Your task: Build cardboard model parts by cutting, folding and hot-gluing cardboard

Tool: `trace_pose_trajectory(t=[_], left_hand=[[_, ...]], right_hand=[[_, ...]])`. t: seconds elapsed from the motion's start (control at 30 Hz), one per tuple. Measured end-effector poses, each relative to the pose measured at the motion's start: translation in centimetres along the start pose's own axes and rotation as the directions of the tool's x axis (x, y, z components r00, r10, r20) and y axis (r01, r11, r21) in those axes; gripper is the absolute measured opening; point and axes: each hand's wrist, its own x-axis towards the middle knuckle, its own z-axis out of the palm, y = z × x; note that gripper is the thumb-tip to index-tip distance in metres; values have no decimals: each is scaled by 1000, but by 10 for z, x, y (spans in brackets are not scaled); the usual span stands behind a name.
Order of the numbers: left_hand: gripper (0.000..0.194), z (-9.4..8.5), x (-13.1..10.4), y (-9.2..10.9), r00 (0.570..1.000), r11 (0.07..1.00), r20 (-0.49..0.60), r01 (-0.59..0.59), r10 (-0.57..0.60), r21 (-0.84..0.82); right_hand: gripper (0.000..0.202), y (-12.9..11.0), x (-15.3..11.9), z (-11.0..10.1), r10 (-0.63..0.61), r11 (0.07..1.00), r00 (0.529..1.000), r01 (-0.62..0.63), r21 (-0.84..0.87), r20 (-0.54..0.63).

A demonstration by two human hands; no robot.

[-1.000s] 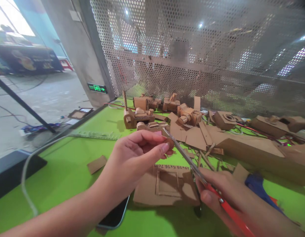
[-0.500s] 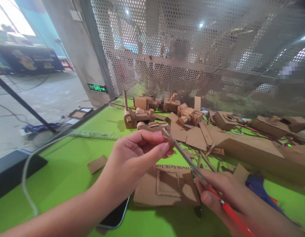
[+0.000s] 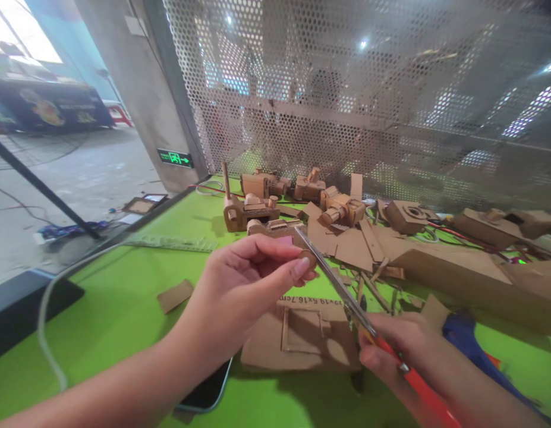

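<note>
My left hand (image 3: 243, 279) is closed, pinching a small round cardboard disc (image 3: 308, 258) between thumb and fingertips. In my right hand (image 3: 404, 351) is a red-handled utility knife (image 3: 333, 279), its long metal blade slanting up and left. The blade lies against or just beside the disc's right edge; contact cannot be made out. Beneath the hands rests a flat cardboard panel (image 3: 302, 351) with a raised rectangular frame and printed numbers. Just beyond my left fingers sits a cardboard model (image 3: 275, 227), partly hidden by them.
Several cardboard models (image 3: 251, 211) line the back of the green table (image 3: 168, 264), before a perforated metal screen (image 3: 346, 89). Scraps and a long cardboard piece (image 3: 471, 285) lie right. A phone (image 3: 210, 386), a clear ruler (image 3: 172, 242), a white cable (image 3: 46, 321) and a blue tool (image 3: 471, 351) are near.
The knife's handle and my right hand have shifted slightly to the right. My left hand keeps its pinch on the disc, which has turned slightly.
</note>
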Motion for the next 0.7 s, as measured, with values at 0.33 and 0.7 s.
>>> trace_pose_trajectory(t=[0.33, 0.7], left_hand=[[13, -3, 2, -4, 999, 999, -34, -30, 31, 45], [18, -4, 1, -1, 998, 998, -24, 52, -51, 39]], right_hand=[[38, 4, 2, -4, 82, 978, 996, -89, 189, 46], [48, 0, 4, -3, -12, 975, 999, 23, 220, -52]])
